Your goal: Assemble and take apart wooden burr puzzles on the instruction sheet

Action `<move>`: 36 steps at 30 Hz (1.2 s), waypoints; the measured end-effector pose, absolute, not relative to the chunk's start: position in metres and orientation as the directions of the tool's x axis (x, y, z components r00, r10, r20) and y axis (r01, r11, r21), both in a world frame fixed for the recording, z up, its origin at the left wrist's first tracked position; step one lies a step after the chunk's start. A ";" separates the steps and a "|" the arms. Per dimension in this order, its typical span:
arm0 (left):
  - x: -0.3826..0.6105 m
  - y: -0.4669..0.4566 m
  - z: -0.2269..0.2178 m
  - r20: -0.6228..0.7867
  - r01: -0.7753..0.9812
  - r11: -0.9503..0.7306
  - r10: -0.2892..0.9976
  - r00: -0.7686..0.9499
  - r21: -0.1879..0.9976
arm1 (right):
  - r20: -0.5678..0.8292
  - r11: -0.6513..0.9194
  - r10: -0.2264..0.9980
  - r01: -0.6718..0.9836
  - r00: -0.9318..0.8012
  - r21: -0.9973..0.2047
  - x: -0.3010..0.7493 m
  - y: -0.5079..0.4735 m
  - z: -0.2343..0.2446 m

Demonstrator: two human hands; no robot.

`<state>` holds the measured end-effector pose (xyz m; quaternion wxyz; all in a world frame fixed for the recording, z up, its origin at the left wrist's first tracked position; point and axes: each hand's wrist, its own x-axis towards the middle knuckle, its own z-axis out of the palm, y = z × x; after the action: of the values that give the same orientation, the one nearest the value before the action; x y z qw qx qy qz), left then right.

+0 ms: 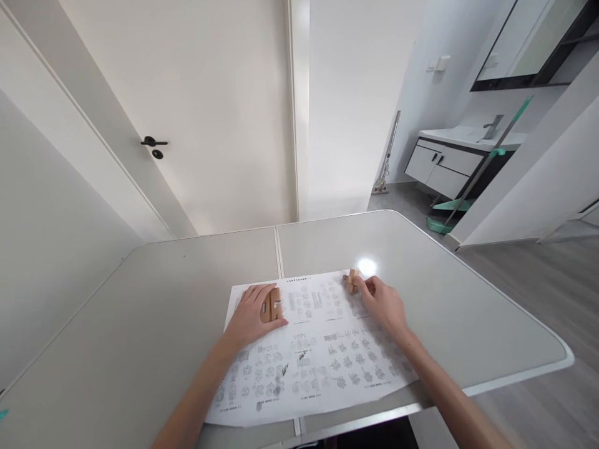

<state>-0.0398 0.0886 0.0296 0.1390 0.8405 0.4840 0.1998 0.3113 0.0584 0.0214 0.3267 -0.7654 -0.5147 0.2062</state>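
A large printed instruction sheet (pixel 309 349) lies on the grey table (pixel 154 293) in front of me. My left hand (pixel 253 318) rests on its upper left part, fingers curled around a couple of notched wooden puzzle pieces (pixel 272 305). At the sheet's upper right corner, my right hand (pixel 381 304) pinches a small wooden cross-shaped assembly (pixel 352 281) with its fingertips. Both forearms reach in from the bottom edge.
The table has rounded corners and a seam down its middle. Behind it stand a white door (pixel 187 125) with a black handle and a white wall. To the right are a washbasin cabinet (pixel 449 165), a green-handled mop (pixel 472 181) and a grey wooden floor.
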 end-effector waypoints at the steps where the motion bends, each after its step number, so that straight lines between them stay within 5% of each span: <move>1: -0.040 0.087 0.030 0.203 0.757 -0.495 0.868 0.454 0.425 | 0.022 -0.260 0.920 0.652 0.392 -0.713 0.312 0.055 0.023; 6: -0.030 0.073 0.033 0.203 0.736 -0.529 0.847 0.492 0.422 | 0.054 -0.235 0.911 0.619 0.410 -0.749 0.311 0.020 0.028; 12: 0.018 0.044 0.033 0.210 0.626 -0.633 0.760 0.615 0.456 | 0.002 -0.043 0.996 0.522 0.084 -0.852 0.284 -0.026 0.028; 18: 0.057 0.024 0.041 0.209 0.495 -0.689 0.671 0.711 0.530 | 0.034 0.073 0.996 0.551 -0.081 -0.831 0.262 -0.042 0.028; 25: 0.031 0.010 0.037 0.148 0.667 -0.474 0.862 0.485 0.575 | 0.071 0.079 0.997 0.707 -0.042 -0.702 0.244 -0.051 0.020; 36: 0.022 -0.005 0.032 0.216 0.726 -0.455 0.889 0.404 0.516 | 0.051 0.043 0.999 0.787 -0.015 -0.616 0.235 -0.049 0.017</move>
<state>0.0222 -0.0050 0.0322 0.1733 0.8196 0.4926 0.2358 0.2355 -0.0487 0.0171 0.2460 -0.6572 -0.6791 0.2153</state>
